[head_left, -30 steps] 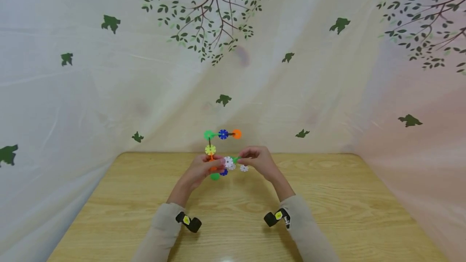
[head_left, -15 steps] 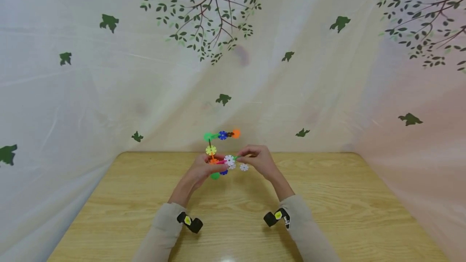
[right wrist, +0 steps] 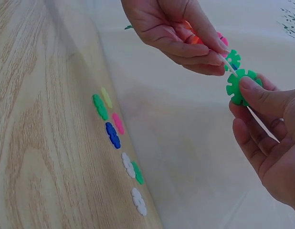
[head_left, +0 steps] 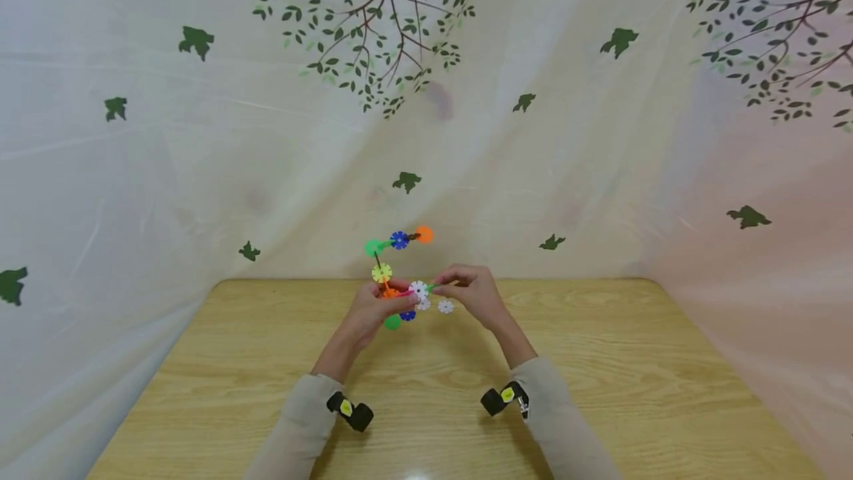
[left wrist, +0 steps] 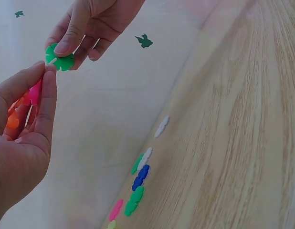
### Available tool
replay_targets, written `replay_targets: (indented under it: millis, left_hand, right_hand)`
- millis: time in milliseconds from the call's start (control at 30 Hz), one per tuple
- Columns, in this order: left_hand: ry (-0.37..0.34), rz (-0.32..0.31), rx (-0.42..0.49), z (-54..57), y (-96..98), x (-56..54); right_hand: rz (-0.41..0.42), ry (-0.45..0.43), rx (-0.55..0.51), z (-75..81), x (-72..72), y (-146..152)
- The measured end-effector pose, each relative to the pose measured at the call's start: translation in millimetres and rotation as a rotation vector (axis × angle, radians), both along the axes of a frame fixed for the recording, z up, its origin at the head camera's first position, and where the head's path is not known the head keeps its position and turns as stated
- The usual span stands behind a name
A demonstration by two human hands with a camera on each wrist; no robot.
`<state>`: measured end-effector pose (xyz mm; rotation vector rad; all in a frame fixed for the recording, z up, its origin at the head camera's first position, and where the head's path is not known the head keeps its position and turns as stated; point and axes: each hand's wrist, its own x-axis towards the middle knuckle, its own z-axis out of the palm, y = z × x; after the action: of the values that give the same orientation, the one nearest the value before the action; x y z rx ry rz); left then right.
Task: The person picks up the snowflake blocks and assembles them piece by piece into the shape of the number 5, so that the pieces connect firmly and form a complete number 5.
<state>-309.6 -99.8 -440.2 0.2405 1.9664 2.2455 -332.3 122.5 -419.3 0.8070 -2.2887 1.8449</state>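
Note:
In the head view, a linked chain of plastic snowflake discs rises beyond my left hand (head_left: 363, 313), with an orange disc (head_left: 424, 234) at its far end, then blue, green, yellow and orange ones. My left thumb and fingers pinch the near end at a white snowflake disc (head_left: 418, 289), joined to a pink disc (left wrist: 33, 94). My right hand (head_left: 474, 295) pinches a green snowflake disc (right wrist: 240, 76) between thumb and fingers. Seen from the right wrist, the white disc stands edge-on, its edge meeting a slot of the green one. Both hands are above the table.
Several loose discs lie on the wooden table (head_left: 586, 361) near its far edge: white (right wrist: 138, 201), blue (right wrist: 112, 135), green (right wrist: 100, 107), pink (right wrist: 118, 123) and yellow (right wrist: 106, 97). A pale curtain (head_left: 320, 169) printed with leaves hangs behind the table.
My left fingers have shifted, showing the pink disc and more of the white one. The chain's far end has tilted up and a little left. My right hand stays nearly still with the green disc.

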Motion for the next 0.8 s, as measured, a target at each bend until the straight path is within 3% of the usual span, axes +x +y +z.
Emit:
replay_targets:
  millis: [233,500,800]
  left_hand:
    - [-0.007,-0.013,0.069,1.3,0.3,0.0]
    - [-0.011,-0.009,0.003,1.6,-0.8,0.8]
    - [0.007,0.019,0.046,4.1,-1.1,0.7]
  right_hand:
    - [-0.018,0.040,-0.030,-0.3,1.2,-3.4]
    - [-0.035,0.070,-0.057,0.8,4.9,-7.6]
    - [-0.075,0.061,-0.041,2.2,6.2,-11.2]
